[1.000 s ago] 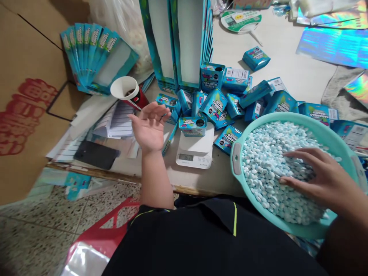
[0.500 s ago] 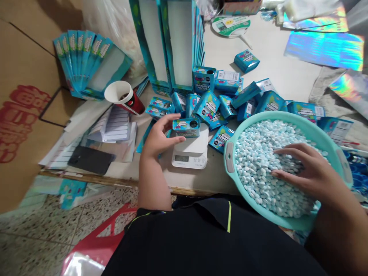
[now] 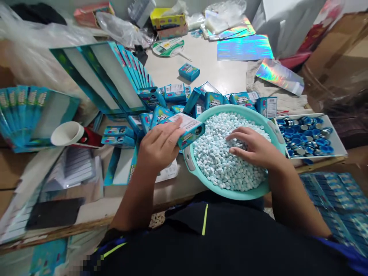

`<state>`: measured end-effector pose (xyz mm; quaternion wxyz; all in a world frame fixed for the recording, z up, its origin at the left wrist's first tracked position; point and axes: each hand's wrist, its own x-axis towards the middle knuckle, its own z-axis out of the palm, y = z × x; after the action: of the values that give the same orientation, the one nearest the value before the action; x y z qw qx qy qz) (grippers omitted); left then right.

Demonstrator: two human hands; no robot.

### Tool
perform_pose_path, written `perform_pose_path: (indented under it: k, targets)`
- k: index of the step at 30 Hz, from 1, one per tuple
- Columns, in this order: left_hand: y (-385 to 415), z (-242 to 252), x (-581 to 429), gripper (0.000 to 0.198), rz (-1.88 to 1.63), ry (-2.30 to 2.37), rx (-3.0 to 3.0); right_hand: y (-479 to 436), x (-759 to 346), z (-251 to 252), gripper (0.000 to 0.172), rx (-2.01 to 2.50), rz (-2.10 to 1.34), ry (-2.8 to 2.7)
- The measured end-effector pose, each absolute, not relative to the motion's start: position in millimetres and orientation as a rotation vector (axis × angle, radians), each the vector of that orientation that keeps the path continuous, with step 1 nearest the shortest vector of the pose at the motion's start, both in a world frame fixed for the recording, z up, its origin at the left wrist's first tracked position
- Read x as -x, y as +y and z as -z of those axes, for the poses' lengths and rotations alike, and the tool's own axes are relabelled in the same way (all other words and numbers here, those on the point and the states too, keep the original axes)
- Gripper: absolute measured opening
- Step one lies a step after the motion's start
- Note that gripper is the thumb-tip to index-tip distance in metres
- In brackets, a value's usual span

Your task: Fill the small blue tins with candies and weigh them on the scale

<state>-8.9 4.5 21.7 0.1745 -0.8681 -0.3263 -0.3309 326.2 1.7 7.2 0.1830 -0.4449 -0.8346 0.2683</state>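
The left hand now clamps the tin, lifted off the scale to the basin rim; the right hand lies open on the candies

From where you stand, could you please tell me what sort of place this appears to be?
It looks like a candy-packing workshop: a teal basin holds pale blue candies, printed Caramelo Macizo boxes lie heaped beside it, and blue-and-silver caps fill a nearby tray.

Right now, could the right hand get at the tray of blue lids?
Probably yes: the right hand rests in the candy basin, and the tray sits just beyond its rim, nothing between.
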Motion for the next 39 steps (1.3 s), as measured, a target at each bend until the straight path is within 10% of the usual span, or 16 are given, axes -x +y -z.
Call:
perform_pose_path:
  k: [14,24,30,39]
  targets:
    - [14.9,-37.5,15.4,0.048,0.583,-0.889,2.590,3.8,-329.9,-7.2,0.045,1.248,-0.789,-2.352]
    - [-12.6,1.1,43.1,0.043,1.254,-1.871,2.530,4.5,-329.6,-6.8,0.045,1.239,-0.823,-2.340]
    - [-28.0,49.8,80.1,0.074,1.739,-2.506,2.176,4.5,-332.6,-5.0,0.046,1.235,-0.853,-2.330]
    - [-37.6,51.3,110.9,0.082,2.079,-2.284,2.258,2.4,-333.9,-2.2,0.042,1.292,-0.880,-2.347]
